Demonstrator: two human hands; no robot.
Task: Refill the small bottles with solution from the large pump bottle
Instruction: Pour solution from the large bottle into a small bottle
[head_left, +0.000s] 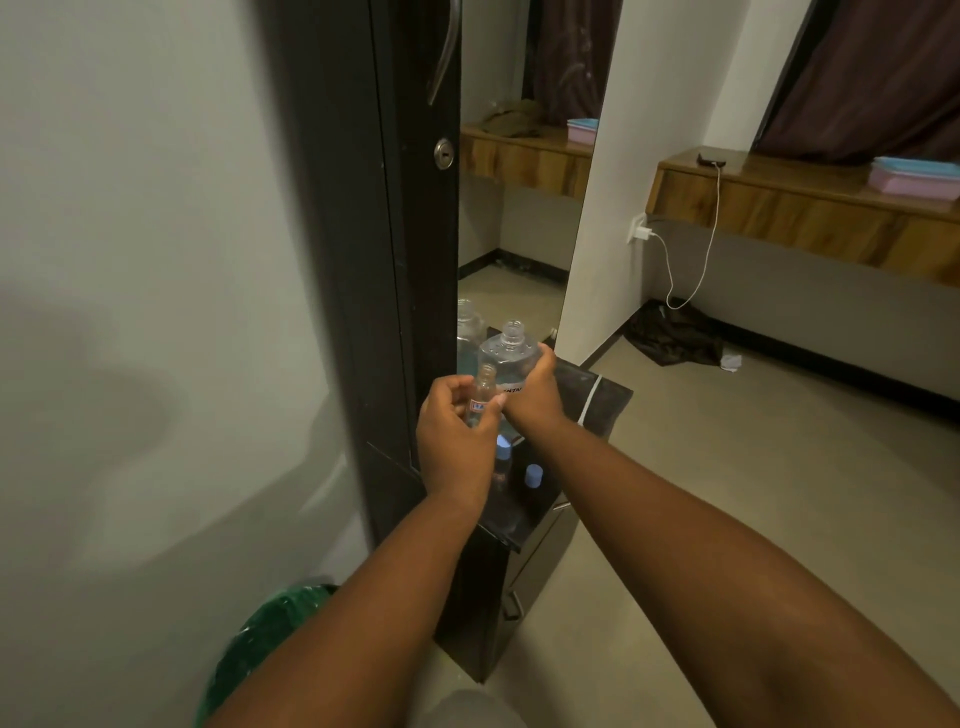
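Note:
My left hand (457, 441) grips a small clear bottle (482, 395) with a red and blue label, upright, its neck open. My right hand (535, 395) holds the large clear bottle (506, 358) by its body just behind the small one; its neck is open with no pump on it. Both are lifted over a small black cabinet top (597, 400). Two more small bottles with light blue caps (503, 452) (533, 475) stand on that top below my hands. The large bottle's reflection (470, 327) shows in the mirror.
A tall black wardrobe door (363, 234) with a mirror (519, 208) stands right behind the cabinet. A green bag (270, 639) lies at the lower left. A wooden shelf (805, 208) with a charging phone and plastic boxes runs along the right wall; dark cloth (675, 332) lies on the floor.

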